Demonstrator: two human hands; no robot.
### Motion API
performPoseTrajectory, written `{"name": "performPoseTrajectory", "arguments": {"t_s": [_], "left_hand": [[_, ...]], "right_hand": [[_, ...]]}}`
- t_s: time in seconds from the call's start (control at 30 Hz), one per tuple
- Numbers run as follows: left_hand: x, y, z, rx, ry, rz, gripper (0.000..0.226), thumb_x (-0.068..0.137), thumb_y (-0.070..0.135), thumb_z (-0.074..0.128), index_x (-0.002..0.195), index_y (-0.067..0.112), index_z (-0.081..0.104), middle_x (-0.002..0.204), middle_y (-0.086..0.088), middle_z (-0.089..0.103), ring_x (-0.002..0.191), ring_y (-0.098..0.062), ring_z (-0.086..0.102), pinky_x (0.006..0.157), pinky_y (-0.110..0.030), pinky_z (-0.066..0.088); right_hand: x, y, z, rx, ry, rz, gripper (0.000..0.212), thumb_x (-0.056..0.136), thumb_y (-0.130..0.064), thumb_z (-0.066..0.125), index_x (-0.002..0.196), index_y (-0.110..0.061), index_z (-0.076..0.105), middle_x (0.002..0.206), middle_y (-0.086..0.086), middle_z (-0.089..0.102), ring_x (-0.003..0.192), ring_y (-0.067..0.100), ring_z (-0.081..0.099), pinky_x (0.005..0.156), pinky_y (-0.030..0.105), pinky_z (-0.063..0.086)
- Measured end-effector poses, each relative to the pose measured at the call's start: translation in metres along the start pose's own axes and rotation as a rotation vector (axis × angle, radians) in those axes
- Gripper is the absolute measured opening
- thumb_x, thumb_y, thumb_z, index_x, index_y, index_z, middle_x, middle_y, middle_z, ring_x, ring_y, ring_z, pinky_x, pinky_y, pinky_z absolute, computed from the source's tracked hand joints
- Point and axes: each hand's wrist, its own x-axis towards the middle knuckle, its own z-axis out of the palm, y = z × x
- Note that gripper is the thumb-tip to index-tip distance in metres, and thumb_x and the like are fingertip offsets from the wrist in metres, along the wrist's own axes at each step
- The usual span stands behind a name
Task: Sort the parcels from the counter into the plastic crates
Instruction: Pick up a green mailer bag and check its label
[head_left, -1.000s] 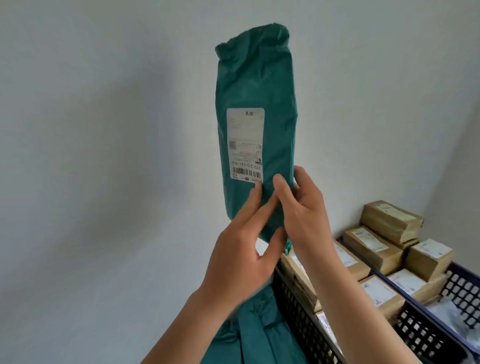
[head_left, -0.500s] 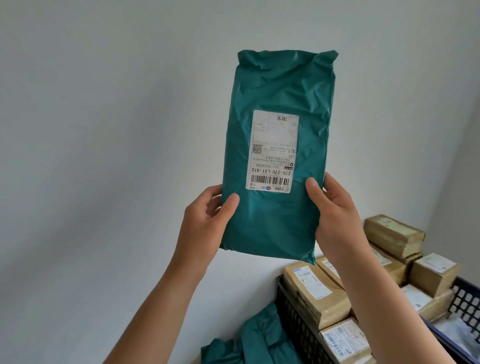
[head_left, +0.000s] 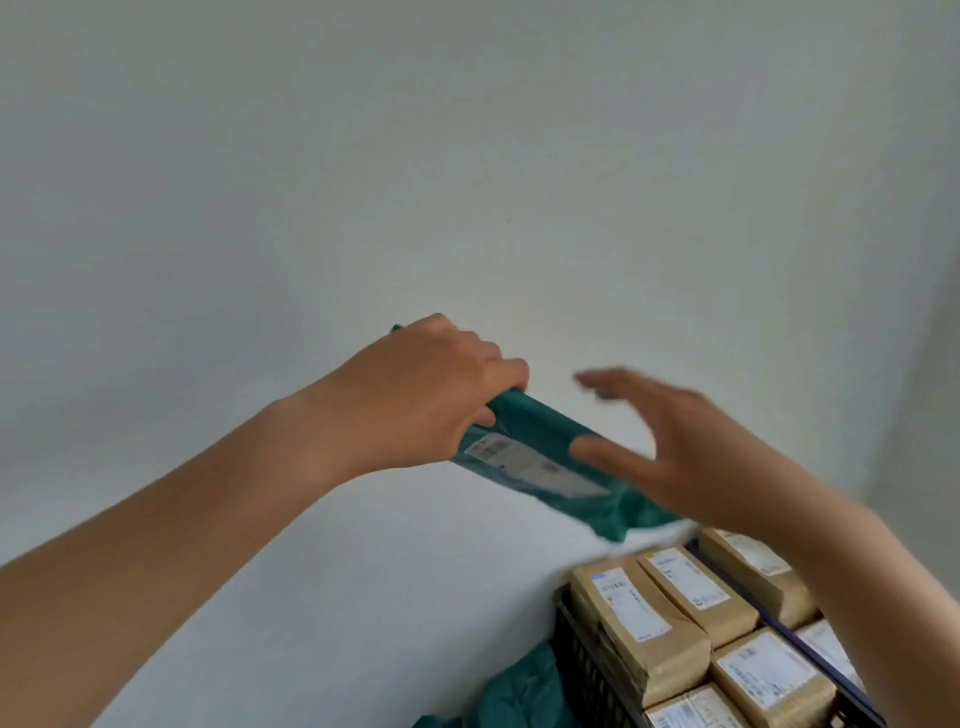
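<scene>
A teal plastic parcel (head_left: 540, 457) with a white shipping label is held in the air in front of a pale wall, tipped over so that it lies slanted, label up. My left hand (head_left: 436, 384) grips its upper left end from above. My right hand (head_left: 660, 452) is blurred, with its fingers spread and its thumb lying on the parcel's right part; its fingers stand off the far side. Below right stands a dark plastic crate (head_left: 587, 670) filled with several brown paper parcels (head_left: 639, 623).
More teal parcels (head_left: 519, 696) lie in a heap left of the dark crate at the bottom edge. A second crate's blue rim (head_left: 810, 649) runs beside the first, with brown parcels behind it. A pale wall fills everything above.
The parcel was upright with its label facing me, one hand on each side. It has dropped and tipped over to a slant; my right hand's fingers have come off it and spread.
</scene>
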Motion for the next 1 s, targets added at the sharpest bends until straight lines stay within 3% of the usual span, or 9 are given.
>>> {"name": "performPoseTrajectory", "arguments": {"t_s": [0.1,0.17,0.27,0.37,0.47,0.57,0.63,0.8,1.0], "left_hand": [[0.004,-0.003,0.003,0.041,0.157,0.171,0.020,0.099,0.023,0.064,0.118,0.027,0.065,0.098,0.011,0.067,0.092,-0.017,0.058,0.114,-0.038,0.039],[0.001,-0.003,0.010,0.063,0.329,0.157,0.033,0.099,0.015,0.066,0.132,0.021,0.066,0.118,0.005,0.070,0.119,-0.022,0.061,0.125,-0.047,0.030],[-0.013,0.000,0.018,-0.126,0.606,-0.009,0.042,0.102,0.010,0.066,0.143,0.011,0.061,0.141,-0.002,0.062,0.138,-0.026,0.052,0.125,-0.048,0.032],[-0.030,0.007,0.043,-0.441,0.753,-0.372,0.056,0.100,0.023,0.069,0.151,0.012,0.048,0.152,0.005,0.048,0.145,-0.013,0.042,0.122,-0.032,0.035],[-0.039,0.020,0.065,-0.963,0.616,-0.695,0.071,0.095,0.047,0.067,0.157,0.026,0.039,0.158,0.018,0.043,0.145,-0.002,0.043,0.118,-0.026,0.038],[-0.041,0.035,0.069,-1.461,0.340,-0.727,0.038,0.103,0.042,0.063,0.138,0.027,0.061,0.135,0.013,0.070,0.124,-0.006,0.066,0.103,-0.029,0.056],[-0.043,0.039,0.066,-1.540,0.337,-0.745,0.029,0.103,0.034,0.057,0.127,0.022,0.068,0.122,0.007,0.077,0.114,-0.013,0.073,0.095,-0.031,0.060],[-0.048,0.032,0.046,-1.678,0.363,-0.687,0.036,0.097,0.032,0.058,0.126,0.015,0.069,0.123,-0.001,0.077,0.117,-0.023,0.073,0.099,-0.039,0.060],[-0.056,0.029,0.018,-1.703,0.432,-0.517,0.027,0.098,0.030,0.058,0.114,0.026,0.078,0.123,-0.006,0.077,0.115,-0.027,0.074,0.090,-0.034,0.061]], "right_hand": [[0.006,0.006,0.024,0.066,-0.096,-0.012,0.017,0.100,-0.057,0.051,0.109,-0.045,0.057,0.103,-0.022,0.071,0.090,0.000,0.069,0.069,0.027,0.062],[0.007,0.011,0.033,0.147,0.009,0.017,0.010,0.105,-0.045,0.052,0.099,-0.040,0.057,0.091,-0.020,0.071,0.083,-0.005,0.067,0.061,0.030,0.060],[0.004,0.014,0.037,0.411,0.119,0.121,0.014,0.105,-0.042,0.054,0.103,-0.033,0.065,0.092,-0.016,0.076,0.084,-0.001,0.073,0.065,0.038,0.063],[0.000,0.012,0.041,0.872,0.188,0.230,0.027,0.100,-0.041,0.056,0.116,-0.024,0.070,0.106,-0.008,0.080,0.098,0.015,0.078,0.088,0.048,0.062],[0.002,0.001,0.047,1.210,0.213,0.320,0.035,0.094,-0.040,0.058,0.120,-0.020,0.071,0.113,0.000,0.080,0.104,0.022,0.077,0.093,0.046,0.061],[0.006,-0.009,0.051,1.303,0.171,0.340,0.039,0.091,-0.039,0.058,0.121,-0.018,0.071,0.115,0.001,0.080,0.105,0.021,0.077,0.089,0.038,0.062],[0.007,-0.012,0.051,1.318,0.131,0.332,0.038,0.092,-0.039,0.057,0.122,-0.018,0.071,0.116,0.000,0.079,0.106,0.020,0.076,0.088,0.036,0.063],[0.002,-0.012,0.035,1.334,0.137,0.209,0.036,0.097,-0.032,0.054,0.120,-0.016,0.076,0.123,0.007,0.077,0.117,0.025,0.072,0.097,0.037,0.060],[-0.013,-0.021,0.019,1.342,0.211,0.017,0.035,0.097,-0.025,0.049,0.113,-0.020,0.080,0.123,0.012,0.076,0.115,0.028,0.073,0.089,0.033,0.061]]}}
